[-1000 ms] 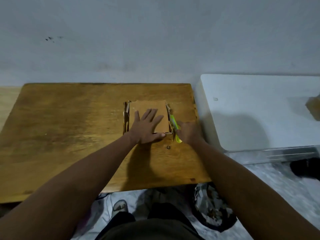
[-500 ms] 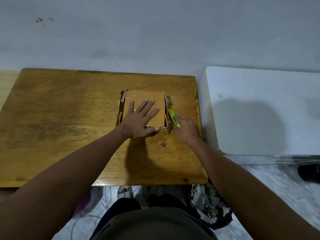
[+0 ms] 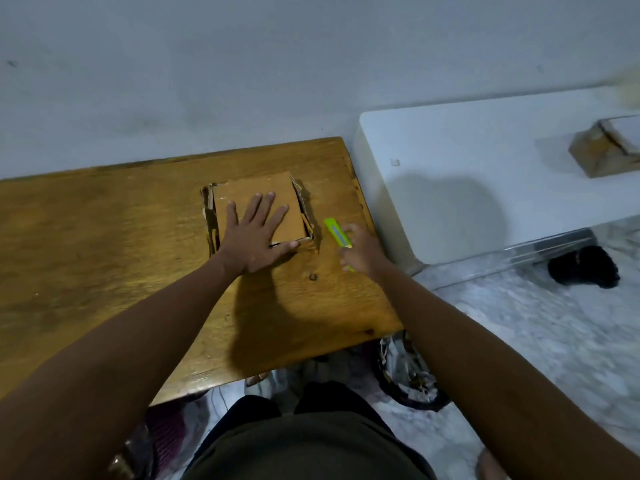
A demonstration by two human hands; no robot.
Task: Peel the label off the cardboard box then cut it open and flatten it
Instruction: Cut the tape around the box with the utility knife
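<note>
The cardboard box (image 3: 258, 206) lies squashed nearly flat on the wooden tabletop (image 3: 104, 244), toward its far right part, with ragged side flaps poking out along its left and right edges. The person's left hand (image 3: 254, 233) is spread flat on top of it, fingers straight and splayed, palm over the near edge and thumb stretched along that edge toward the right, pressing the cardboard down. Just to the right of the box, clear of it, the right hand (image 3: 360, 251) holds a lime-green utility knife (image 3: 337, 235) low over the wood; its fingers are curled round the near end of the handle, and the far end of the knife points away and a little left, toward the box's near right corner without touching it. The two hands are apart, the knife between them. A dark knot (image 3: 313, 277) shows in the wood just in front of the box. Off the tabletop's right end stands a white surface (image 3: 467, 150) with a small brown parcel (image 3: 602, 152) on it near the frame edge. Below, on the pale marbled floor (image 3: 536, 334), a black basket (image 3: 408, 372) of crumpled scraps sits under the tabletop's near right corner, and a dark bundle (image 3: 583, 266) lies further right
</note>
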